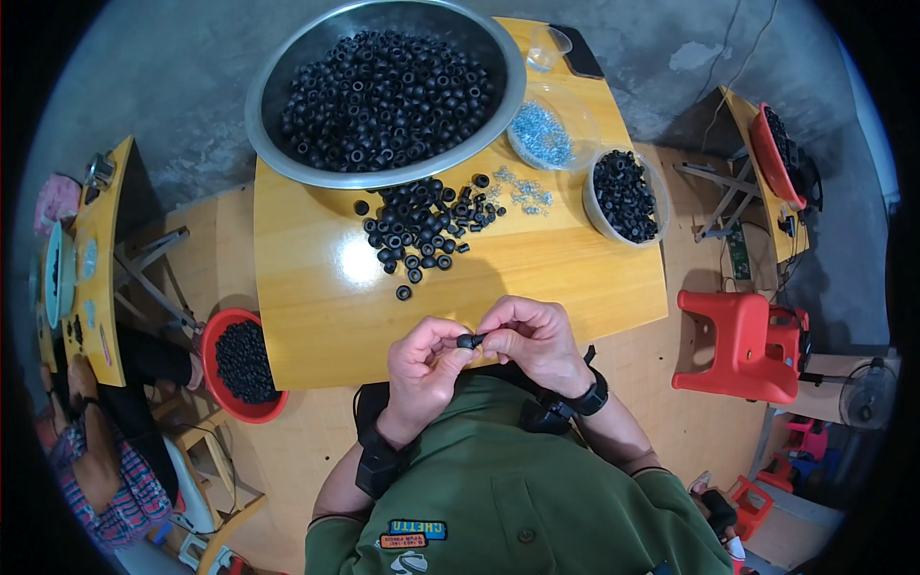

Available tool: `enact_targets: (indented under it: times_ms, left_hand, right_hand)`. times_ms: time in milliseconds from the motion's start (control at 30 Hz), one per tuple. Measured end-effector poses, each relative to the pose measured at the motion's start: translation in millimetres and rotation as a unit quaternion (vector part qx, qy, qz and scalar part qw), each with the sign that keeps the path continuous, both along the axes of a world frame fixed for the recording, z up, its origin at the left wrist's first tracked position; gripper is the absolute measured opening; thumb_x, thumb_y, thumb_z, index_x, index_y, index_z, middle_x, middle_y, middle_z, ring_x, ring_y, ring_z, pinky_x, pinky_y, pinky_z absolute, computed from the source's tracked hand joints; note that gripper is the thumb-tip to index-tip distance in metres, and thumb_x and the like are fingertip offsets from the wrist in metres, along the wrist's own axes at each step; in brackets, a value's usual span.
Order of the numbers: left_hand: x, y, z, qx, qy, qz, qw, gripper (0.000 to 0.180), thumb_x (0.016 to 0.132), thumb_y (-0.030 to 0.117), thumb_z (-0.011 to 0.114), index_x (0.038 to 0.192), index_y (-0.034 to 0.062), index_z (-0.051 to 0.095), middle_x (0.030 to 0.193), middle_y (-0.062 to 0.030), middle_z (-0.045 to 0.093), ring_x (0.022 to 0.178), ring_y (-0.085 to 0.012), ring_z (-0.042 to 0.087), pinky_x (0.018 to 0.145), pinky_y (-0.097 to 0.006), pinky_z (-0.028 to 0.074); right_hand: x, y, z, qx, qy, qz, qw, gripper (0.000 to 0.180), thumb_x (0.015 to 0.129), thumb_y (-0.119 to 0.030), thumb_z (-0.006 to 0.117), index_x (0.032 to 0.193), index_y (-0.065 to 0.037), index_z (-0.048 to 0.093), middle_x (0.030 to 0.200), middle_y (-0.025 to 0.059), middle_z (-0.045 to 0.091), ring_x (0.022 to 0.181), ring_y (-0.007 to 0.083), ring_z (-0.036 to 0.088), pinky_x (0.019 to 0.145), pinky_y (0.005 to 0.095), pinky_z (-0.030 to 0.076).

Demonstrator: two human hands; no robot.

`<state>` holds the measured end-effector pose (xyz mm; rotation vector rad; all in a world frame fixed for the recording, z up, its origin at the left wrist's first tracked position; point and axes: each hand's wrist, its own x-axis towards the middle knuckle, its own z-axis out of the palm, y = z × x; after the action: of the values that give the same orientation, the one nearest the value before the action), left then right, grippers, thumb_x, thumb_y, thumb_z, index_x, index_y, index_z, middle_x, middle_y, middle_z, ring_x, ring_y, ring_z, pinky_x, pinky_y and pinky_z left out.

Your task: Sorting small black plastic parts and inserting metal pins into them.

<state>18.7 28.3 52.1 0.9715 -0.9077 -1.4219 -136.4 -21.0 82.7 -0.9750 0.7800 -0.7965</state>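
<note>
Head view: small black rubber ring [467,340]

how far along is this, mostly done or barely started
Early on, it seems. Looks done: the small clear bowl is full of black rings. In hand: both hands pinch one black ring. Left: a loose pile on the table and a heaped steel basin.

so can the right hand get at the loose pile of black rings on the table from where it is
Probably yes. The right hand is busy pinching a small black ring together with the left hand, but only bare yellow table lies between it and the loose pile of black rings.
</note>
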Motion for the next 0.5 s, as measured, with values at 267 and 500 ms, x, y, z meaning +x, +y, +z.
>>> enact_targets:
  times_ms: [267,500]
  left_hand:
    - [-1.4,-0.8,-2.0,-0.035,-0.072,0.019,0.997,0.011,0.082,-0.001,0.058,0.091,-0.0017,0.052,0.08,-0.0055,0.06,0.072,-0.0088,0.057,0.068,-0.022,0.047]
    - [-8.7,-0.1,-0.7,-0.104,-0.148,0.078,0.98,0.01,0.081,-0.004,0.057,0.088,-0.0015,0.051,0.081,-0.0062,0.058,0.071,-0.0087,0.054,0.067,-0.021,0.044]
  right_hand:
    - [0.1,3.4,-0.8,-0.056,0.059,-0.013,0.997,0.005,0.08,0.004,0.061,0.083,0.001,0.058,0.077,0.0046,0.062,0.072,0.0082,0.06,0.064,0.0198,0.047]
    - [5.8,9.8,-4.4,-0.22,0.125,-0.047,0.966,0.008,0.076,0.002,0.066,0.079,-0.001,0.059,0.076,0.0035,0.058,0.068,0.0087,0.053,0.059,0.0212,0.042]
